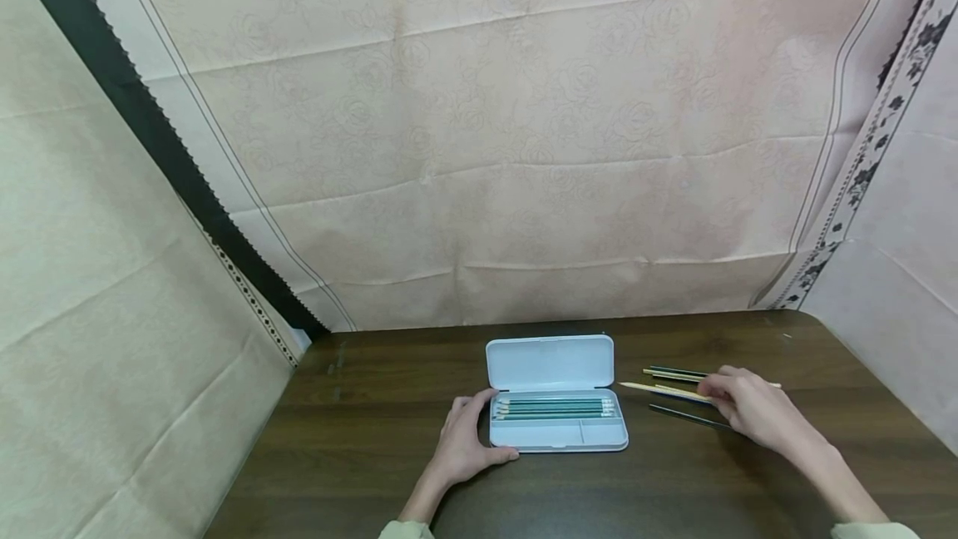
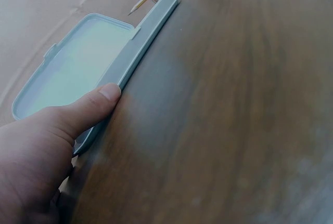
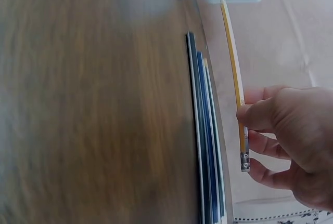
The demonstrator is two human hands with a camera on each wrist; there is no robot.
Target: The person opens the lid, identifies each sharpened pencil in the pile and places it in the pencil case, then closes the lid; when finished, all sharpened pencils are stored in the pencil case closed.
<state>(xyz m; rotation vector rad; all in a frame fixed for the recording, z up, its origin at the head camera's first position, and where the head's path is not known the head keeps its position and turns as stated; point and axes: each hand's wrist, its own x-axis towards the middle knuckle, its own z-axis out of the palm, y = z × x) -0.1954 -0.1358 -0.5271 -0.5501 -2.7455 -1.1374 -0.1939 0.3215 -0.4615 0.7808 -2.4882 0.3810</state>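
A light-blue pencil case (image 1: 535, 438) lies open on the table, its lid (image 1: 550, 363) tipped back. Several green pencils (image 1: 554, 408) lie side by side inside. My left hand (image 1: 461, 442) grips the case's left end, with the thumb (image 2: 99, 104) against the front edge; its other fingers are partly hidden. To the right of the case, my right hand (image 1: 756, 414) pinches a yellow pencil (image 3: 234, 63) near its eraser end. The sharpened tip points toward the case, and the pencil is above the table.
Several loose dark and yellow pencils (image 3: 200, 130) lie on the brown wooden table (image 1: 359, 439) beneath and beside my right hand. Cream patterned cloth (image 1: 486, 148) hangs behind the table and at both sides.
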